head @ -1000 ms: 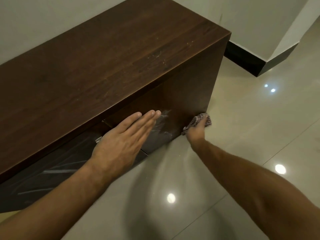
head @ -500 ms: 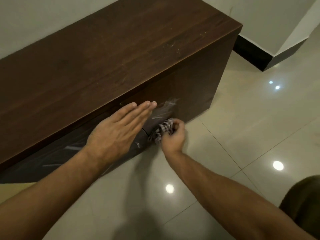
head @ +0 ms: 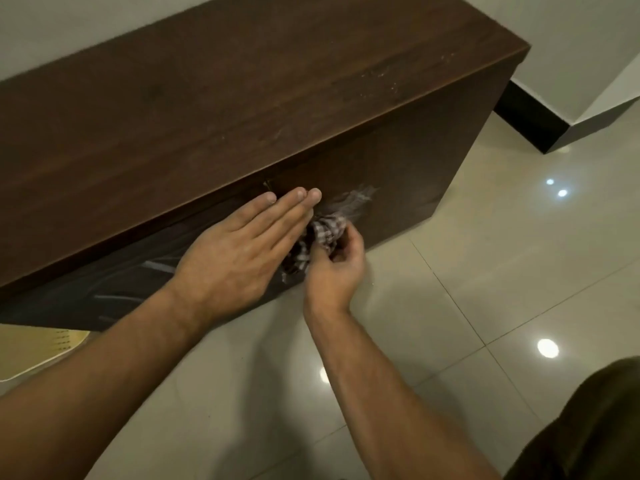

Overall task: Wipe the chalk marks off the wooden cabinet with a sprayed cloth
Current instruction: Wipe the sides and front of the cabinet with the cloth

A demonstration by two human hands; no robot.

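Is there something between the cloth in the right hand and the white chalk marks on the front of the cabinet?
Nothing visible blocks it. The cloth, bunched in the right hand, sits just below the chalk marks on the cabinet front. The left hand lies flat beside it, left of the marks.

The floor (head: 502,271) under me was glossy pale tile with thin grout lines, throwing back several round lights. On it stood the cabinet (head: 242,98), its back against the wall and its front base meeting the tiles. A pale mat (head: 38,348) lay on the floor by the cabinet's left front.
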